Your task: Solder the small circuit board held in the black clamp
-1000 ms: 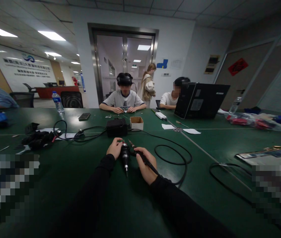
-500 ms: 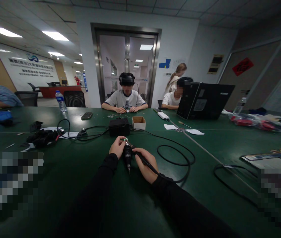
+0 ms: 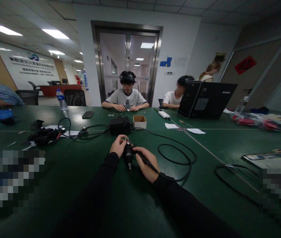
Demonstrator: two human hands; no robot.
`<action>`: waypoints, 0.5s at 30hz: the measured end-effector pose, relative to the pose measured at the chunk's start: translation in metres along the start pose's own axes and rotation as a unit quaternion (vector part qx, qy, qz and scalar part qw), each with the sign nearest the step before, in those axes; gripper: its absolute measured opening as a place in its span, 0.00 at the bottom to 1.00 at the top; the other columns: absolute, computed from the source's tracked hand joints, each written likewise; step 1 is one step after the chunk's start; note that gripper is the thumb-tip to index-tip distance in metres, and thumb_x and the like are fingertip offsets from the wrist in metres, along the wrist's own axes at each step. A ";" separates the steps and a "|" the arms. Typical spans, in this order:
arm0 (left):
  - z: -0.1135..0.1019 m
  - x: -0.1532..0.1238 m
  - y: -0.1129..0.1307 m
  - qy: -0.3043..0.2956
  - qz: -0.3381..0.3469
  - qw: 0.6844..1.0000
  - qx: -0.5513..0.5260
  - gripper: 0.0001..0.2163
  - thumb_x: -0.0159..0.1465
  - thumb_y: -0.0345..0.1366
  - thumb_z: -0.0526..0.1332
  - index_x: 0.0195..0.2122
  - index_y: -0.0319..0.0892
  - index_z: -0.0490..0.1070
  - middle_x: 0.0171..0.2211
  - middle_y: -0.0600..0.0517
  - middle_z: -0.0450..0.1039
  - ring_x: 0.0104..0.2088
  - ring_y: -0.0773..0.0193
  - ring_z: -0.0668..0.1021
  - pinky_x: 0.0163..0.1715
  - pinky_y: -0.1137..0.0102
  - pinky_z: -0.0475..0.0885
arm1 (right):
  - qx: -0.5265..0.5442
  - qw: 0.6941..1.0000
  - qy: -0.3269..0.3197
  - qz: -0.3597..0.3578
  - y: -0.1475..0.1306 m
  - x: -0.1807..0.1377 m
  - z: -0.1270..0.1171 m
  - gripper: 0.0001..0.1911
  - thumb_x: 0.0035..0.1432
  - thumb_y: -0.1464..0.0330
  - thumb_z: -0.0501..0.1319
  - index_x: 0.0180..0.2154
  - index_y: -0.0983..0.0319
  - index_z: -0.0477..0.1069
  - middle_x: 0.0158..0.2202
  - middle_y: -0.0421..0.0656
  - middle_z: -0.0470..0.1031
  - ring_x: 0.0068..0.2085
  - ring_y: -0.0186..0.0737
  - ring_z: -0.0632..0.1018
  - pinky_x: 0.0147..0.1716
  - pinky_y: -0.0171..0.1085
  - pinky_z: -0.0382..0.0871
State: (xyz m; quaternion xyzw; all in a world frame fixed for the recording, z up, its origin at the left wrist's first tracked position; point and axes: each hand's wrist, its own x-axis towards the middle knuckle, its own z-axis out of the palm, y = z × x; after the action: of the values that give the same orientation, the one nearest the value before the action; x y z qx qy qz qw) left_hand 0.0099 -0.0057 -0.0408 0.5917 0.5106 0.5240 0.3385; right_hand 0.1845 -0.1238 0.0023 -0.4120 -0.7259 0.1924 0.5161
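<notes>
My left hand (image 3: 118,145) is closed around the top of a small black tool (image 3: 129,156) with a metal tip that points toward me, low over the green table (image 3: 86,172). My right hand (image 3: 145,163) grips a thin black pen-like tool (image 3: 142,158) with a cable running back past my wrist, its front end touching the black tool. Both my sleeves are black.
Behind my hands lie a black box (image 3: 120,125), a small cardboard box (image 3: 140,121) and looped black cables (image 3: 177,155). A water bottle (image 3: 61,100), a phone (image 3: 87,114) and dark parts (image 3: 43,136) sit left. An open laptop (image 3: 206,100) stands right. Several people sit across the table.
My hands stay together on the tools with barely any shift. The view has drifted slightly, and the standing person at the back has walked to the right behind the laptop.
</notes>
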 end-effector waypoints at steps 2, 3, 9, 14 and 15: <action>0.000 0.000 0.000 0.000 0.004 1.000 0.000 0.09 0.62 0.34 0.58 0.44 0.47 0.70 0.35 0.53 0.79 0.39 0.62 0.80 0.48 0.66 0.72 | 0.000 1.000 0.001 -0.001 -0.001 0.000 -0.001 0.13 0.60 0.70 0.56 0.45 0.58 0.76 0.45 0.44 0.80 0.47 0.42 0.80 0.49 0.40 0.72; 0.000 0.000 -0.001 -0.001 0.005 1.000 0.000 0.10 0.62 0.34 0.58 0.44 0.47 0.70 0.35 0.53 0.79 0.39 0.62 0.80 0.48 0.66 0.72 | 0.000 1.000 0.002 -0.001 -0.002 0.000 -0.001 0.13 0.60 0.70 0.56 0.45 0.58 0.76 0.45 0.44 0.80 0.47 0.42 0.80 0.50 0.40 0.72; 0.001 0.001 -0.003 0.007 0.002 1.000 0.011 0.09 0.62 0.36 0.59 0.44 0.47 0.70 0.36 0.53 0.79 0.39 0.61 0.80 0.48 0.66 0.73 | 0.000 1.000 0.014 0.003 -0.001 0.000 -0.001 0.14 0.61 0.69 0.56 0.45 0.58 0.76 0.45 0.44 0.80 0.46 0.42 0.80 0.50 0.41 0.72; 0.000 0.000 -0.002 0.010 0.003 1.000 0.014 0.10 0.62 0.35 0.59 0.45 0.47 0.70 0.37 0.53 0.79 0.39 0.61 0.80 0.47 0.66 0.73 | 0.002 1.000 0.012 0.006 0.001 0.000 0.000 0.13 0.61 0.69 0.56 0.45 0.58 0.76 0.46 0.43 0.80 0.47 0.42 0.80 0.50 0.40 0.72; 0.000 0.000 -0.001 0.009 0.004 1.000 0.013 0.10 0.62 0.35 0.59 0.45 0.47 0.70 0.37 0.53 0.79 0.39 0.61 0.80 0.47 0.66 0.73 | 0.003 1.000 0.012 0.007 0.001 0.000 0.000 0.13 0.61 0.69 0.56 0.45 0.58 0.76 0.46 0.44 0.80 0.47 0.42 0.80 0.50 0.40 0.72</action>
State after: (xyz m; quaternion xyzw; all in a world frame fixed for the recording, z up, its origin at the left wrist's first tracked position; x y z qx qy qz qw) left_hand 0.0099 -0.0057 -0.0424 0.5933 0.5183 0.5238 0.3240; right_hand 0.1853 -0.1234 0.0014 -0.4180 -0.7160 0.1930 0.5247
